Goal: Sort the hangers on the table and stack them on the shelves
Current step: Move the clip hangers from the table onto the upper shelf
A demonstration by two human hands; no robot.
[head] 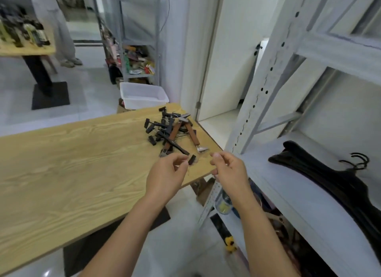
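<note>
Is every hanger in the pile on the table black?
No: two brown hangers with metal clips lie in the pile on the table.

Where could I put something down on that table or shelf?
The wooden table is bare from its left edge to the pile of clip hangers, which crowds the far right corner by the left hand and right hand. The white shelf is bare between its upright post and the stacked black hangers.
</note>
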